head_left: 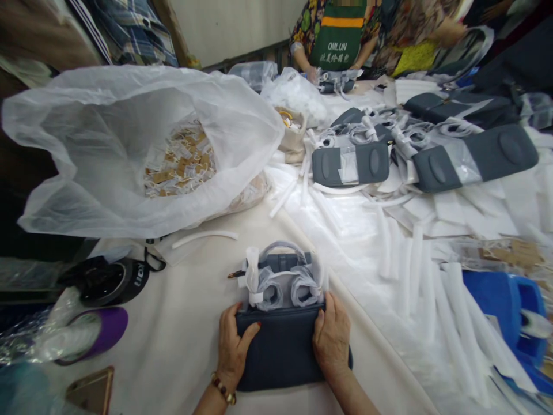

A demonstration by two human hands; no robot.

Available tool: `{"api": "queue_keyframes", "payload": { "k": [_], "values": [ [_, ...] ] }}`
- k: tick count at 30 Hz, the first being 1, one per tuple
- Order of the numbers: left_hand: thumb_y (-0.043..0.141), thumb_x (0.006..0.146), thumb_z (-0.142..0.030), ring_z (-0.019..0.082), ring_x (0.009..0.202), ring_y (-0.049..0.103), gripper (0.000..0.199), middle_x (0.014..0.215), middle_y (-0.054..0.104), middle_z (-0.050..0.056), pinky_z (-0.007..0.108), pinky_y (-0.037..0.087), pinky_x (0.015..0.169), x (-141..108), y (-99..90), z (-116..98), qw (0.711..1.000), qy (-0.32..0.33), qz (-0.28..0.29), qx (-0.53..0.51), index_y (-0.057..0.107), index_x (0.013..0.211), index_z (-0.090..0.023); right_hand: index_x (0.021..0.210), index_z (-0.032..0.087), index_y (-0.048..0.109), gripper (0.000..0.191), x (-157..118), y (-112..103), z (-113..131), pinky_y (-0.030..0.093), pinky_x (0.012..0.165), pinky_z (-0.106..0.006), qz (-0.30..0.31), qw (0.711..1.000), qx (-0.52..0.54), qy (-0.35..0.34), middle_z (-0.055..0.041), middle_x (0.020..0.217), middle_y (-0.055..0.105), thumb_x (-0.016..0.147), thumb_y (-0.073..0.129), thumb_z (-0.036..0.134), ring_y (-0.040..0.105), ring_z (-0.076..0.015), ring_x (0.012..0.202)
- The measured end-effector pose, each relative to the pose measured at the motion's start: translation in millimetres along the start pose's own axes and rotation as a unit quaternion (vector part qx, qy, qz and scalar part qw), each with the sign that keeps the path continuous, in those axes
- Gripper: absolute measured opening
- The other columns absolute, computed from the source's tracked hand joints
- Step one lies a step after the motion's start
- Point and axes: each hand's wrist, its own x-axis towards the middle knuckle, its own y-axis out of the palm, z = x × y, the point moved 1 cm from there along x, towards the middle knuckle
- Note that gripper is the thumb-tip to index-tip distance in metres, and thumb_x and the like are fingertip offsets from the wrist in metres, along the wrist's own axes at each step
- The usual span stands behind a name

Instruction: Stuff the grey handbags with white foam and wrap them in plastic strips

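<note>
A dark navy handbag [280,351] lies in front of me on the cloth-covered table. My left hand [235,343] grips its left edge, the thumb resting on the front panel. At the right edge my right hand [332,334] is closed around the upper side of the bag. Just beyond the top edge sit the bag's handles [285,248], wrapped in white film, with two coiled, wrapped straps [270,294] between them. A small zip pull [235,275] sticks out on the left. The bag's underside and some fingertips are hidden.
A large translucent sack [129,213] of paper tags [185,158] stands back left. More grey bags [349,164] lie back right, above white foam strips [427,294]. A blue bin [496,305] is right; a phone [90,392] and caps [114,279] are left. A co-worker [341,40] stands opposite.
</note>
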Motion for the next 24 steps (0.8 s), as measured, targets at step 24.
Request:
{"api": "queue_keyframes", "payload": {
  "k": [24],
  "values": [
    [0.054,0.061,-0.061,0.03,0.102,0.057,0.057,0.101,0.061,0.012,0.047,0.042,0.094,0.6,-26.5,-23.3,0.986,-0.15,0.071,-0.007,0.053,0.097,-0.017,0.124,0.009,0.046,0.039,0.8,2.0,1.1,0.041,0.084,-0.041,0.004,0.999,-0.04,0.005,-0.0177,0.11,0.058,0.095,0.028,0.026,0.051,-0.0281,0.103]
  ]
}}
